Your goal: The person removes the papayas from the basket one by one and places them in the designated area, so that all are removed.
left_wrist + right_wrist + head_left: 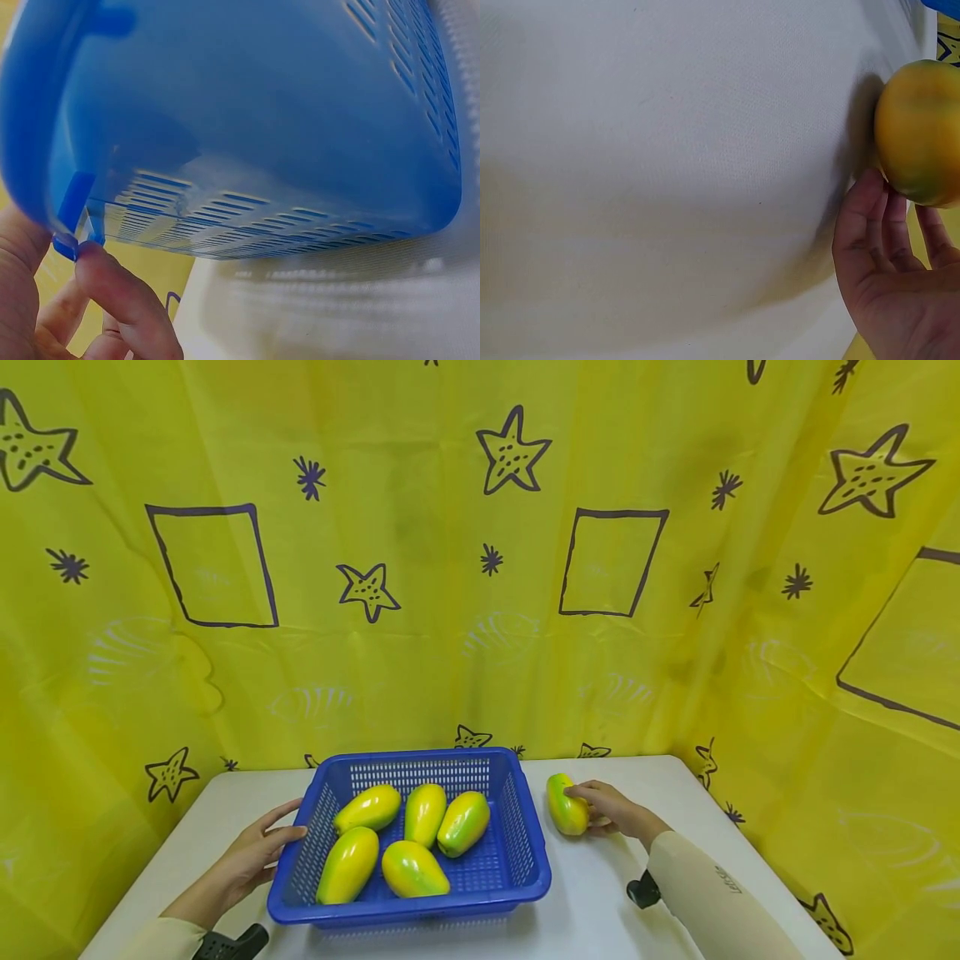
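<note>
A blue plastic basket (pixel 528 843) with slotted sides stands on the white table and holds several yellow-green papayas (pixel 463 823). At its left end, my left hand (pixel 251 858) grips the rim; the left wrist view shows the thumb and a finger (pixel 124 300) pinching the rim's edge. Right of the basket, another papaya (pixel 567 806) is on the table. My right hand (pixel 611 810) holds it from the right side, with a finger over its top. In the right wrist view, curved fingers meet the lower side of this papaya (pixel 922 135).
The white table (pixel 600 902) reaches back to a yellow curtain (pixel 435 685) with star drawings, which hangs behind it and along both sides. A dark wrist device (pixel 643 890) sits at the right sleeve, another (pixel 232 943) at the left.
</note>
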Demonstrator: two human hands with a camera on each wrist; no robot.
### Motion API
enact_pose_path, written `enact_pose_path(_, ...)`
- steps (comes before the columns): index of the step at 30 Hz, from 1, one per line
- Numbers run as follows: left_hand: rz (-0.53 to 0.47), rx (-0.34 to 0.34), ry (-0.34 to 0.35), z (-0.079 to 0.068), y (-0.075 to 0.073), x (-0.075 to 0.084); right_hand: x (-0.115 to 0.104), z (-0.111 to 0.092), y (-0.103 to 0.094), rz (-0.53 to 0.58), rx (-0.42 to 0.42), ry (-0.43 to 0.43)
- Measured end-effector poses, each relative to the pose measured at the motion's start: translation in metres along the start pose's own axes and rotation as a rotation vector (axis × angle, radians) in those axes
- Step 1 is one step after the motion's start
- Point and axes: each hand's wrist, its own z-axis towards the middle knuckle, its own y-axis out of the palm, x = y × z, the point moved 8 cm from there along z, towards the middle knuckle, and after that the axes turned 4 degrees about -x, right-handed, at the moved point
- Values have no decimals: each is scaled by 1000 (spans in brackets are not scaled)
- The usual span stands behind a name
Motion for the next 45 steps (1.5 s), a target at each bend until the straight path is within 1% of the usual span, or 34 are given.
enact_pose_path(6,-1,-2,1,0,0,0,-1,0,2,23,-16,-7)
enact_pose_path(12,5,-5,1,-1,0,1,-2,-2,1,22,-10,1)
enact_pose_path(22,-3,1,-2,0,1,1,-3,-8,-8,-22,9,15)
enact_pose_path(29,0,-11,25,-1,2,3,-3,-10,-13,-42,13,7)
enact_pose_path(35,3,-6,15,-1,2,2,-4,-12,-18,-58,18,5)
enact_pose_path(42,8,-1,4,1,1,2,-17,-13,-31,-104,34,-35)
enact_pose_path(45,12,-2,5,1,1,2,-29,-17,-37,-140,48,-82)
